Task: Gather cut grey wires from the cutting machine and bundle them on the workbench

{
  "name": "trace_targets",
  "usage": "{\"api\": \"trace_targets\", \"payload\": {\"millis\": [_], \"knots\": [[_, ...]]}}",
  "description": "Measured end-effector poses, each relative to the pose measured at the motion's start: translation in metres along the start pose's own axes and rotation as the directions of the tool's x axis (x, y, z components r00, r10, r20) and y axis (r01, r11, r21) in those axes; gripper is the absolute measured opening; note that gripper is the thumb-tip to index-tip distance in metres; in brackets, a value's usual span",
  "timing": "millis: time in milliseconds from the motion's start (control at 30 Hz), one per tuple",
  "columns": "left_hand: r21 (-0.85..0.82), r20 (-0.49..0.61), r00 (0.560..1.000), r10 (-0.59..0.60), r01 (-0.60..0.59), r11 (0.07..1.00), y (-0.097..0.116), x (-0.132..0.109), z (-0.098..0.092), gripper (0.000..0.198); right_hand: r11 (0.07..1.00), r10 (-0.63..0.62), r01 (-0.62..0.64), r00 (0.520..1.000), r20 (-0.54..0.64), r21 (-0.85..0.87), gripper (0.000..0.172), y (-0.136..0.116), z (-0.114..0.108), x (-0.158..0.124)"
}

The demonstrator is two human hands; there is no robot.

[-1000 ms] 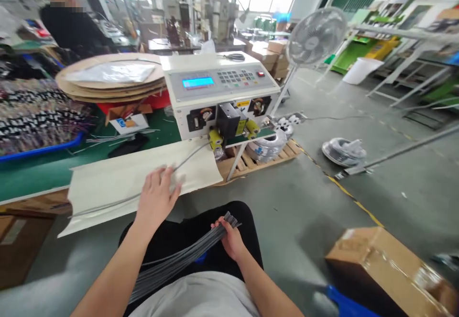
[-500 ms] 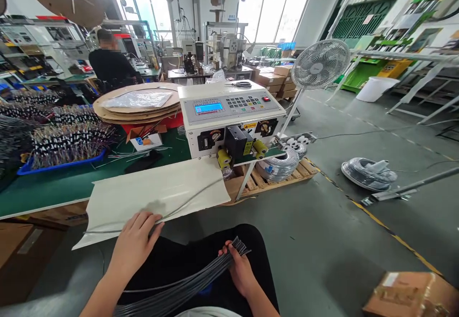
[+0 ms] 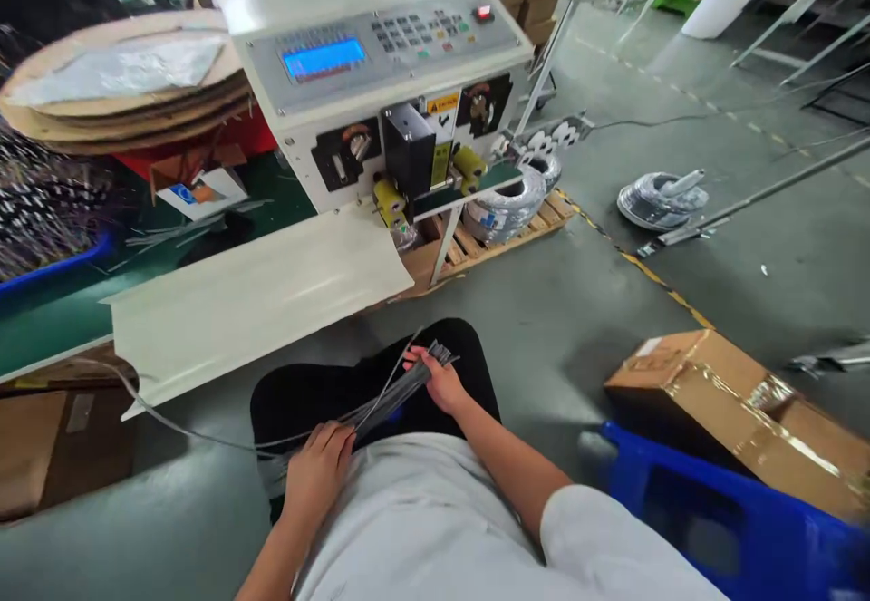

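Gripping grey cable bundle [image 3: 402, 390] nr its ends: R hand [image 3: 443, 385], fingers wrapped. L hand [image 3: 323, 458] fingers closed over loose cable [image 3: 194, 434] + bundle; cable arcs out L of fingers.

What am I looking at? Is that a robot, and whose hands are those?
No robot here! A person wears a camera on their head, looking down, so you see their own arms and lap.

The right hand grips a bundle of grey wires near one end. The left hand holds a long loose wire close against the bundle.

The big white box is a machine with a blue screen and buttons. A pale curved sheet sticks out below it.

On the green table you can see round brown boards, with shiny plastic on top, and a small box.
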State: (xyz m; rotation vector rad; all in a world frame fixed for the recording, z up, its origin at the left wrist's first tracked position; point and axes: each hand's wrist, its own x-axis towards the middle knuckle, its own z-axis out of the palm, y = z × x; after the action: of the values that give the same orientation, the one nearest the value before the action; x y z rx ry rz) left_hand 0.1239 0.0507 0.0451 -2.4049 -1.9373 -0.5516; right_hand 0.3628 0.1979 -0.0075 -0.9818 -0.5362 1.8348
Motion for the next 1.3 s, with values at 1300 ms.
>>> {"api": "trace_targets", "payload": {"millis": [1300], "knots": [[-0.060, 0.168, 0.973, -0.156, 0.168, 0.984, -0.011, -0.013, 0.018, 0.025, 0.999, -0.042, 0.042, 0.999, 0.006, 0.009, 0.023, 0.002, 0.004, -0.004]]}}
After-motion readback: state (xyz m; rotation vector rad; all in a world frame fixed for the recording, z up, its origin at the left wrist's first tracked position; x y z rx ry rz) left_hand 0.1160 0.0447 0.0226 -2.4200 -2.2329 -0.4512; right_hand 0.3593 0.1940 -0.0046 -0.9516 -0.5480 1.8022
